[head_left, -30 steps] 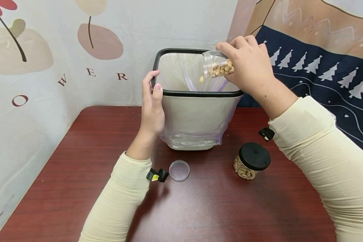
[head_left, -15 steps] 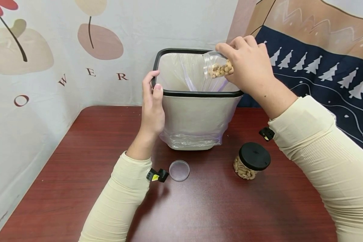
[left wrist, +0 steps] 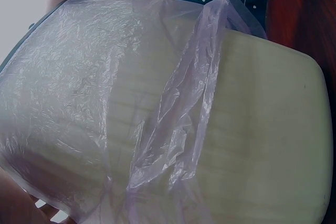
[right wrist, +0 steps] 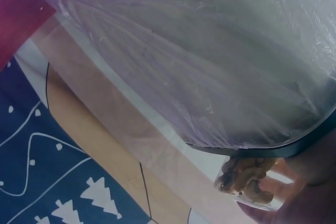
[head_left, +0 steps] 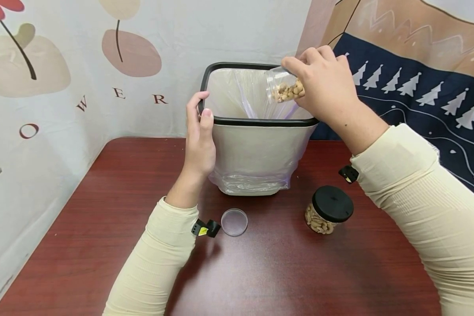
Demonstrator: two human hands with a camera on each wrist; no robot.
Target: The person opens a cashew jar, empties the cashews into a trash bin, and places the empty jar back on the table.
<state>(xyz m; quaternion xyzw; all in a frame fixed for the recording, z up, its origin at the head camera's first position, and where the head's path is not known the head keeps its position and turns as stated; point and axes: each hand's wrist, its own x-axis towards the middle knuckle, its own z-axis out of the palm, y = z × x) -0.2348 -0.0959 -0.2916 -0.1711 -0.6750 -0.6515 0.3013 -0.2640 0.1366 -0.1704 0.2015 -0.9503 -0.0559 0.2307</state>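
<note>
A beige waste bin (head_left: pixel 256 153) with a black rim and a clear plastic liner (left wrist: pixel 173 129) stands at the back of the dark red table (head_left: pixel 102 245). My right hand (head_left: pixel 324 83) grips a clear jar of nuts (head_left: pixel 284 85), tipped with its mouth over the bin's opening; the same jar of nuts (right wrist: pixel 247 179) shows under the rim in the right wrist view. My left hand (head_left: pixel 199 131) holds the bin's left rim and side, thumb on the outside. A clear round lid (head_left: pixel 234 222) lies on the table in front of the bin.
A second jar of nuts with a black lid (head_left: pixel 328 215) stands upright on the table, right of the clear lid. Patterned cloth hangs behind the table on the left and back. The table's near half is bare wood.
Nuts were dropping from the tipped jar a second ago; none are seen falling now. Both hands and the bin have barely moved.
</note>
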